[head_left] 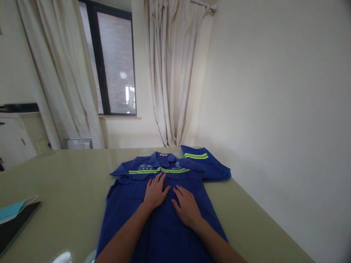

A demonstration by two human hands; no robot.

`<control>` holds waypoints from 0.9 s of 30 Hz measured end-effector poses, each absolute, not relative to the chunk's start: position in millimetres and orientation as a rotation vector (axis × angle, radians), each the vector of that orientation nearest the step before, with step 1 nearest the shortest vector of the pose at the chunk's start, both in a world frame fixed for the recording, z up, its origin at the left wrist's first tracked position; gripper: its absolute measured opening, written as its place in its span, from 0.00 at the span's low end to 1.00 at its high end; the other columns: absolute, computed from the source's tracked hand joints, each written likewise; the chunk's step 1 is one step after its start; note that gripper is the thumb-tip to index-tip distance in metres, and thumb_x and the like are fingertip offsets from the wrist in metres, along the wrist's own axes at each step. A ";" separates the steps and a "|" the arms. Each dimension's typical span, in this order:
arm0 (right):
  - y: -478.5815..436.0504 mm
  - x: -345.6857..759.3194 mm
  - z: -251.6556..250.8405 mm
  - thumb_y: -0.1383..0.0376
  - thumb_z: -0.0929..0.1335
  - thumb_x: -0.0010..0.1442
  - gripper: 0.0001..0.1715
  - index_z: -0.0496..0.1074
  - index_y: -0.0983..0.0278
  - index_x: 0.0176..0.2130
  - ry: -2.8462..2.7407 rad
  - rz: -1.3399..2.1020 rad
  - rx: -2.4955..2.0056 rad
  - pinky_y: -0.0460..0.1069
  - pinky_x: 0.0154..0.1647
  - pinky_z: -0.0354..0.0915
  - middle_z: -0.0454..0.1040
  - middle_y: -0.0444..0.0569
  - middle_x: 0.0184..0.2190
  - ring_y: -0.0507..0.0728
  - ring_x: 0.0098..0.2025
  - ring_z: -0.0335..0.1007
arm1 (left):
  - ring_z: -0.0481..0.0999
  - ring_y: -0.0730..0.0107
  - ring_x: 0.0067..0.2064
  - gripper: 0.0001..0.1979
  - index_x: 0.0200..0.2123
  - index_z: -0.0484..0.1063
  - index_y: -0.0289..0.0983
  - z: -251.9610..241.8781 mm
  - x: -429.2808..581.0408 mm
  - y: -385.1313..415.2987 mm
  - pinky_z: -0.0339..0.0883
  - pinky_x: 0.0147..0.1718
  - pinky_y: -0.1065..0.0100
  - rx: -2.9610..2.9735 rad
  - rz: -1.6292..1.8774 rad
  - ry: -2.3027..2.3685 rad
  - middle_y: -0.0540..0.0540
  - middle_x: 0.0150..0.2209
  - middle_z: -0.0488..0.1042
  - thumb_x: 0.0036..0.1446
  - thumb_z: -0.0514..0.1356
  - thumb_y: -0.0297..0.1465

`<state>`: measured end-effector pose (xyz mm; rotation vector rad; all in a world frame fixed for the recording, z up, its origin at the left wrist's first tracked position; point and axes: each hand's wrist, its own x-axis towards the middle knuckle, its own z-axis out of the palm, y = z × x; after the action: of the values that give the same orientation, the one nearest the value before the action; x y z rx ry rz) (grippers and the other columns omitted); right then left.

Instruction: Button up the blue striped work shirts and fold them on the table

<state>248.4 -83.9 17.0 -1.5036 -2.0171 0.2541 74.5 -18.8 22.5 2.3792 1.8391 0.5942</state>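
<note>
While left hand and right hand lie flat, fingers loosely spread, on the blue work shirt atop the desk, uneven dragging could wrinkle its front; pushing far-right might disturb the folded blue garment.

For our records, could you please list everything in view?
Shirt: 1, blue, table centre
Folded garment: 1, blue, beyond shirt's right
Table: 1, pale green, foreground
Mask: 1, blue, table left
Flat object: 1, black, under mask
Unclear items: 2, pale, bottom edge
Window: 1, black frame, back
Curtains: 2, cream, beside window
Curtain rod: 1, pale, top
Cabinet: 1, white, far left
Long object: 1, black, on cabinet
Framed item: 1, silvery, by left curtain
Walls: 2, whitish, background
Left hand: 1, bare, on shirt
Right hand: 1, bare, on shirt
</note>
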 end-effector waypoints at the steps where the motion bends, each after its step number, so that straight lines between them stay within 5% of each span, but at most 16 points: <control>1: -85.4 248.6 16.3 0.61 0.66 0.65 0.26 0.72 0.59 0.61 -2.001 0.277 -1.484 0.60 0.66 0.60 0.70 0.53 0.63 0.65 0.64 0.65 | 0.67 0.57 0.65 0.23 0.64 0.66 0.44 21.5 68.4 -18.8 0.57 0.64 0.54 2.411 0.567 1.822 0.42 0.67 0.64 0.68 0.51 0.39; 6: -85.0 276.7 25.8 0.61 0.64 0.66 0.19 0.76 0.59 0.54 -1.759 0.183 -1.358 0.58 0.65 0.62 0.74 0.53 0.57 0.63 0.60 0.69 | 0.75 0.59 0.54 0.14 0.47 0.77 0.43 25.5 8.6 -9.9 0.67 0.53 0.60 2.438 0.556 1.877 0.44 0.50 0.77 0.69 0.51 0.34; 9: -79.9 300.7 30.1 0.60 0.63 0.66 0.18 0.76 0.60 0.50 -1.601 0.125 -1.356 0.58 0.60 0.66 0.76 0.56 0.51 0.63 0.55 0.72 | 0.77 0.64 0.46 0.12 0.40 0.77 0.41 62.5 -43.8 4.5 0.69 0.51 0.66 2.169 0.981 2.054 0.47 0.42 0.78 0.67 0.53 0.34; 12: -70.9 320.3 29.1 0.58 0.62 0.67 0.18 0.75 0.61 0.49 -1.492 0.053 -1.388 0.59 0.58 0.67 0.76 0.58 0.49 0.64 0.53 0.72 | 0.73 0.57 0.51 0.21 0.50 0.72 0.33 129.2 -92.1 16.5 0.67 0.55 0.58 1.887 1.393 2.380 0.39 0.46 0.74 0.71 0.44 0.37; 16: -56.1 339.3 16.1 0.57 0.62 0.66 0.23 0.72 0.61 0.56 -1.503 -0.091 -1.507 0.62 0.64 0.60 0.71 0.58 0.58 0.65 0.61 0.66 | 0.67 0.62 0.57 0.24 0.56 0.70 0.39 196.0 -143.1 25.2 0.63 0.59 0.62 1.814 1.948 2.552 0.45 0.49 0.69 0.69 0.45 0.46; 18: -49.7 345.7 4.7 0.57 0.65 0.63 0.29 0.68 0.61 0.62 -1.519 -0.126 -1.656 0.63 0.64 0.59 0.66 0.58 0.64 0.67 0.65 0.62 | 0.68 0.65 0.56 0.24 0.56 0.70 0.42 193.9 -165.6 29.0 0.63 0.58 0.65 1.995 1.744 2.574 0.48 0.49 0.69 0.68 0.45 0.47; 22: -39.2 350.0 -10.3 0.57 0.68 0.61 0.40 0.59 0.60 0.69 -1.566 -0.116 -1.953 0.64 0.59 0.62 0.58 0.61 0.69 0.72 0.66 0.61 | 0.74 0.56 0.56 0.20 0.56 0.70 0.40 124.9 -189.8 22.0 0.64 0.56 0.56 2.107 0.545 2.574 0.44 0.51 0.76 0.66 0.48 0.36; 24: -33.2 349.3 -6.3 0.57 0.68 0.62 0.41 0.57 0.61 0.70 -1.596 -0.168 -2.018 0.65 0.58 0.62 0.57 0.63 0.70 0.73 0.64 0.63 | 0.71 0.41 0.61 0.22 0.59 0.67 0.39 81.2 -180.3 5.1 0.62 0.56 0.40 2.015 0.461 2.629 0.36 0.60 0.73 0.63 0.50 0.32; 27: -22.4 345.4 11.8 0.57 0.68 0.64 0.35 0.63 0.62 0.67 -1.638 -0.201 -2.047 0.64 0.57 0.62 0.63 0.64 0.65 0.73 0.61 0.65 | 0.52 0.43 0.73 0.30 0.68 0.59 0.37 35.6 -138.7 -33.6 0.50 0.66 0.40 2.344 0.598 2.428 0.35 0.72 0.55 0.63 0.51 0.33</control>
<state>345.4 -22.4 11.8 -2.0472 -1.6376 -0.2005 -138.7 -33.6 35.6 2.3441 2.4281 0.5977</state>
